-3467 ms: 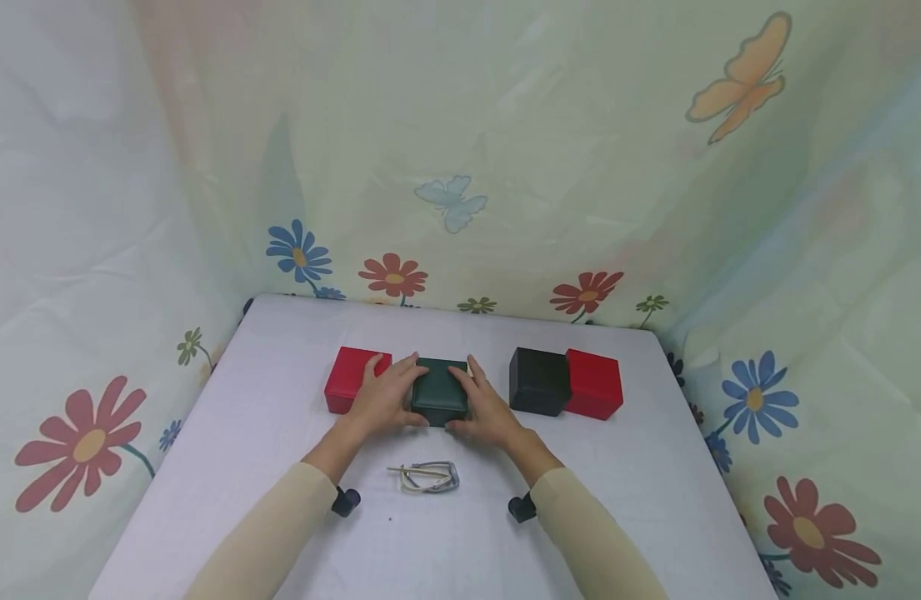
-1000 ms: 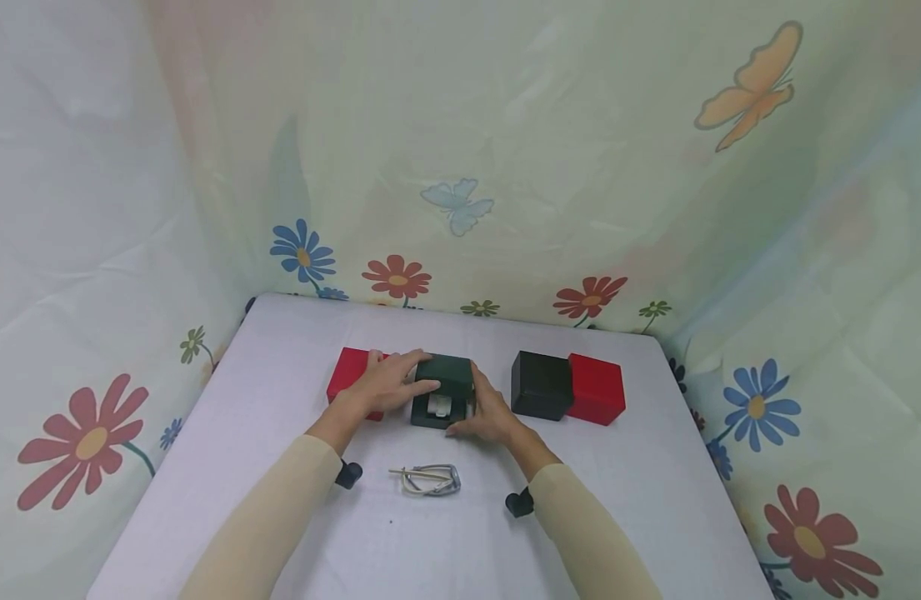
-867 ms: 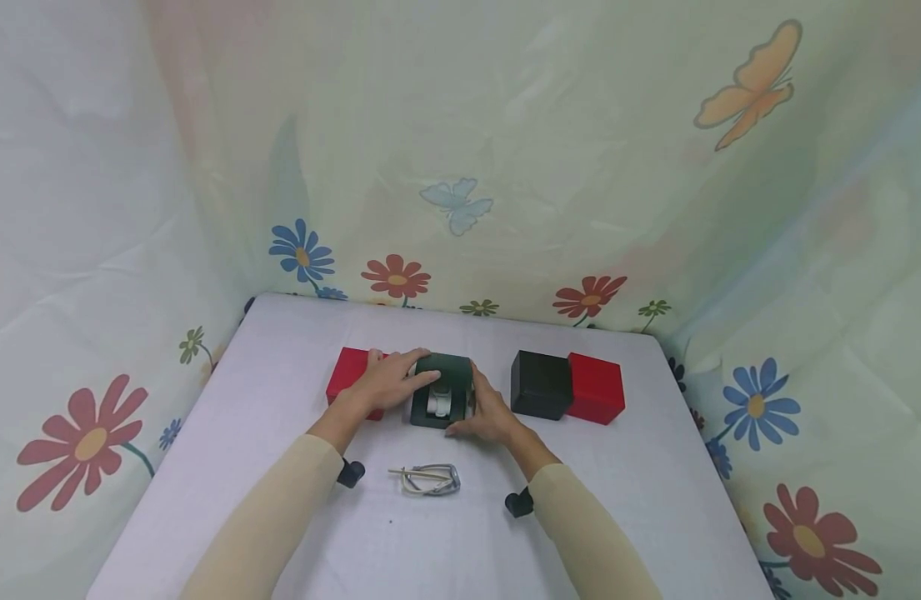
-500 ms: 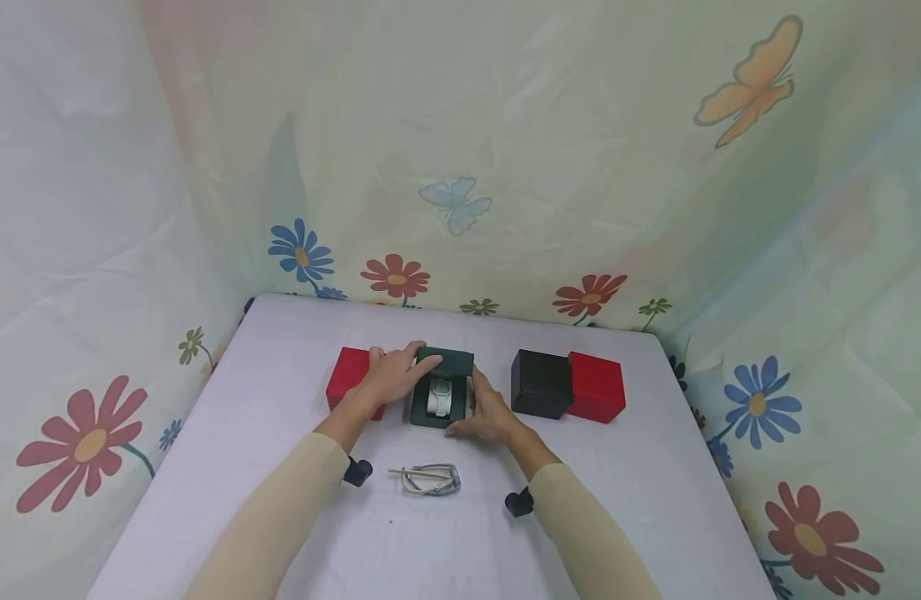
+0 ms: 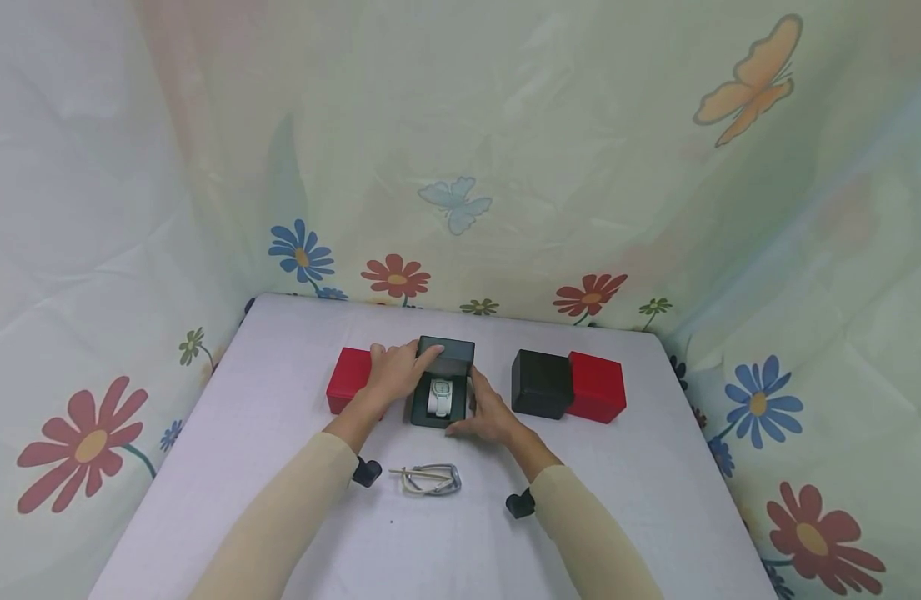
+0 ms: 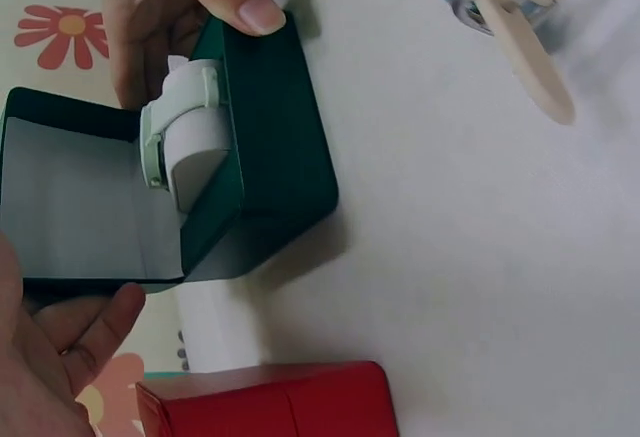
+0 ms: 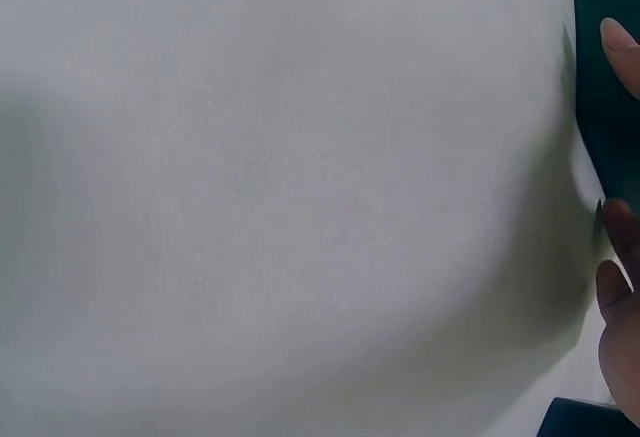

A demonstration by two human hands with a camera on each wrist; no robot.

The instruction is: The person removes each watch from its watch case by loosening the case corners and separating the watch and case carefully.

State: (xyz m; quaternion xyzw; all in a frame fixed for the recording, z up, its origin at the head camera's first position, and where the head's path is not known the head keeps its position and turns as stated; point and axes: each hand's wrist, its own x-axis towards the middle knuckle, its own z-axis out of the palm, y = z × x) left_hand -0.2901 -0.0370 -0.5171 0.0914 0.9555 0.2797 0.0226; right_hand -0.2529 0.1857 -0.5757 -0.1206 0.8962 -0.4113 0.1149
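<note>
A dark green watch box [image 5: 422,422] stands with its lid [image 5: 447,350] raised, showing a grey lining. Inside, a pale watch [image 5: 441,398] is wrapped round a white cushion [image 6: 195,152]. My left hand [image 5: 391,372] holds the lid at its left side, thumb over the front edge and fingers at the side. With my right hand [image 5: 493,414] I grip the base from the right, the thumb [image 6: 262,13] lying on its front wall and the other fingers at its side. The right wrist view catches only fingertips [image 7: 622,55] and a strip of the green box.
A red box [image 5: 347,379] sits just left of the watch box, partly behind my left hand. Farther right, a black box [image 5: 541,383] and another red box [image 5: 598,387] stand together. A tan strap with metal buckle parts [image 5: 430,480] lies nearer on the white cloth.
Closed at first, the watch box now has its lid swung up and back, uncovering the watch. My left hand has moved with the lid; my right hand stays at the base.
</note>
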